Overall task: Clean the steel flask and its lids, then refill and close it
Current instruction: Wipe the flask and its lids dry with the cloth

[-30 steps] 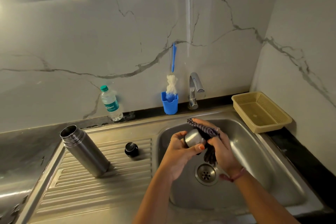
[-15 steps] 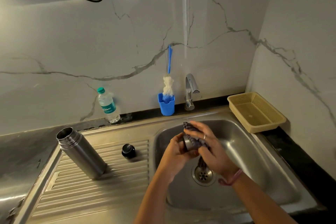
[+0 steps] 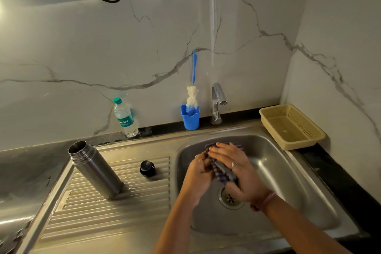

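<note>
Head view: we look down into the steel sink [image 3: 288,187], a smooth rounded basin. Above its drain [image 3: 230,199] our left hand [image 3: 199,173] and right hand [image 3: 237,173] press together around a ribbed purple cloth [image 3: 221,169]; we cannot see the lid inside it. Left of the sink, on the ridged drainboard [image 3: 103,212], stands the brushed steel flask [image 3: 95,170], open-mouthed, with a small black cap [image 3: 147,168] between flask and sink, both well apart from our hands. Behind the sink stand a blue brush holder [image 3: 190,118], tap [image 3: 217,103] and plastic bottle [image 3: 124,117]; a yellow mesh basket [image 3: 291,128] sits right.
</note>
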A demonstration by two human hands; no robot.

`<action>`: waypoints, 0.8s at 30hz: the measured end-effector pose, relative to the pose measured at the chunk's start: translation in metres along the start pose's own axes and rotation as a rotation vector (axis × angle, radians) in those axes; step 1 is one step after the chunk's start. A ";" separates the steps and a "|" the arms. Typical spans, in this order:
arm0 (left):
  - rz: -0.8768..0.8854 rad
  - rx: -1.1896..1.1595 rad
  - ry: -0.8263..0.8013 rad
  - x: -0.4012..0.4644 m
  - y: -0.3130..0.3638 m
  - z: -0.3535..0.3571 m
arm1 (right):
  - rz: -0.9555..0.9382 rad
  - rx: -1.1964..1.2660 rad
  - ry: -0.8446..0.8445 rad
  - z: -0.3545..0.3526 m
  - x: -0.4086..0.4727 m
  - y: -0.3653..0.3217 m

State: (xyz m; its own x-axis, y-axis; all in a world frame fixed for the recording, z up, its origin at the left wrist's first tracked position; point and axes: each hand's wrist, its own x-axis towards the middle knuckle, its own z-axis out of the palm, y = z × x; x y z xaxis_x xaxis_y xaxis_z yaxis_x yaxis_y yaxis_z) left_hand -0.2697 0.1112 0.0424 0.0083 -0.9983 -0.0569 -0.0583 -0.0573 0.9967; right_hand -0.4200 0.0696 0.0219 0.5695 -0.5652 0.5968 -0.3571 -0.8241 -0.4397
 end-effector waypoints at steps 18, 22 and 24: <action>0.107 0.066 0.028 0.003 -0.005 -0.002 | 0.168 0.006 0.074 0.008 0.003 -0.016; 0.173 0.328 -0.074 0.002 -0.011 -0.011 | 0.628 0.543 0.120 -0.001 0.026 -0.020; 0.253 0.538 -0.109 0.004 -0.017 -0.018 | 0.817 0.654 0.030 -0.011 0.038 -0.017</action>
State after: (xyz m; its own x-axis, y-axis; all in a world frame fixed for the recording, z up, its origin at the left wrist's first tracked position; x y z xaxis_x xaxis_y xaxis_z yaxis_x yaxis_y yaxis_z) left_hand -0.2502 0.1079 0.0259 -0.1720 -0.9746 0.1437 -0.5421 0.2154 0.8122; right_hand -0.4002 0.0620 0.0597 0.3138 -0.9489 -0.0334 -0.1500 -0.0148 -0.9886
